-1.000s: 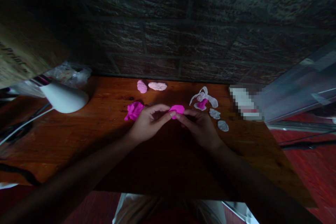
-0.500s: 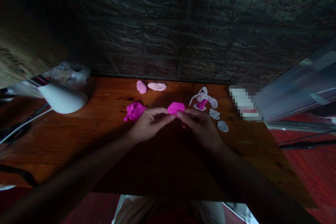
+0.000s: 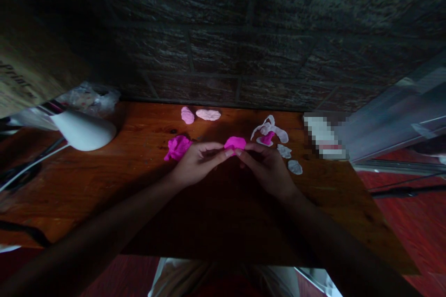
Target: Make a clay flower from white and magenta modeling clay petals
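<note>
Between both hands is a flat, rounded piece of bright pink modelling clay (image 3: 235,142), held just above the table. My left hand (image 3: 199,161) pinches its lower left edge between thumb and fingers. The lower right edge is pinched by my right hand (image 3: 267,167). Behind my left hand lies a crumpled magenta clay lump (image 3: 177,147). Just beyond my right hand sits a white petalled clay shape (image 3: 279,134) with a magenta piece (image 3: 267,138) at its middle. Two thin whitish clay pieces, a ragged one (image 3: 284,151) and a rounded one (image 3: 295,167), lie right of that hand.
Near the wall are a pink lump (image 3: 187,115) and a paler pink lump (image 3: 208,114). A white cone-shaped object (image 3: 85,131) with a cable stands left on the wooden table (image 3: 87,195), near a clear plastic bag (image 3: 92,98). A blurred-out white item (image 3: 324,135) lies at the right.
The thumbs have shifted slightly on the pink clay piece, and its lower edge now looks more bent. Both hands stay in nearly the same place; the other pieces have not moved.
</note>
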The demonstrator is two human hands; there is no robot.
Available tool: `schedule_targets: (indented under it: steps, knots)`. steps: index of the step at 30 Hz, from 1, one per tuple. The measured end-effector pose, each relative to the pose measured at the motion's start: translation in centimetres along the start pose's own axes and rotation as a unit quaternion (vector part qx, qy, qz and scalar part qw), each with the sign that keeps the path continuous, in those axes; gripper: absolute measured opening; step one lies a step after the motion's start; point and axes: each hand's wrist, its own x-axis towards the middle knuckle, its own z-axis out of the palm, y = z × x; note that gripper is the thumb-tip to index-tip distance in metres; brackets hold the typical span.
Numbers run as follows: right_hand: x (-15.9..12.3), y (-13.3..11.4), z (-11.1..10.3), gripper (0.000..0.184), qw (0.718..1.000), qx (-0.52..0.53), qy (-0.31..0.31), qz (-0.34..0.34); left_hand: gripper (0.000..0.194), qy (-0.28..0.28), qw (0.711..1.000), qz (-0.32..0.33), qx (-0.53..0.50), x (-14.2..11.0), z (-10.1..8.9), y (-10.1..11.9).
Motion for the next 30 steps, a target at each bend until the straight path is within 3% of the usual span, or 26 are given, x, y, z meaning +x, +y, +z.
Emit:
schedule_targets:
  steps: [7,14,22,30]
  knots:
    - [-0.12,-0.18,0.23,0.026,1.000,0.008,0.015,-0.021,0.023,0.014,0.999,0.028,0.019,-0.13,0.13,-0.20]
    - [-0.13,0.27,0.03,0.028,0.999,-0.035,0.027,-0.026,0.020,-0.025,0.999,0.029,-0.015,-0.02,0.34,-0.05]
    - [0.04,-0.02,0.08,0.034,1.000,0.017,0.017,0.019,0.015,0.050,0.998,0.009,-0.042,0.24,0.00,-0.64]
    - [-0.16,-0.33,0.25,0.035,0.999,-0.013,0.031,-0.013,0.011,0.067,0.996,0.011,-0.049,0.02,0.32,-0.35]
